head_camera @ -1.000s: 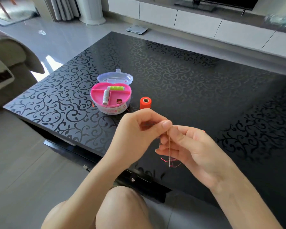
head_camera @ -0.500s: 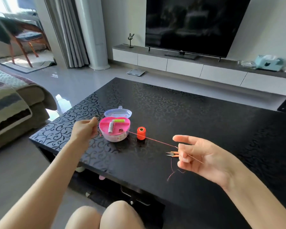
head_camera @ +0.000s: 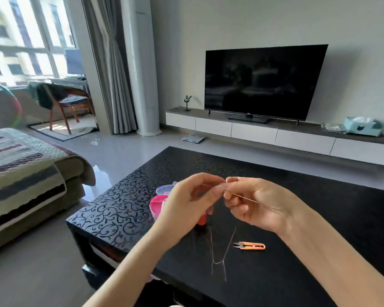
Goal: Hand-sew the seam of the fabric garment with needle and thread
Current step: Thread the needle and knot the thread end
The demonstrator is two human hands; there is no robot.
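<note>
From the head view: pinches the needle (head_camera: 244, 197) in the right hand (head_camera: 262, 204), tip pointing right; pinches the thread (head_camera: 217, 262) end in the left hand (head_camera: 186, 202), fingertips meeting above the table (head_camera: 319, 218); shows no garment; seemingly threading the eye, so brace both hands together, hold the end short and stiff, let the slack hang free left of the snips (head_camera: 249, 246).

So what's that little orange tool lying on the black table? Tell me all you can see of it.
It is a small pair of thread snips. The orange handle looks like plastic, and the short dark metal blades point left with their tips slightly apart. It lies flat on the black table, just right of the loose thread ends. Nothing touches it: the left hand and right hand are held up farther back.
</note>
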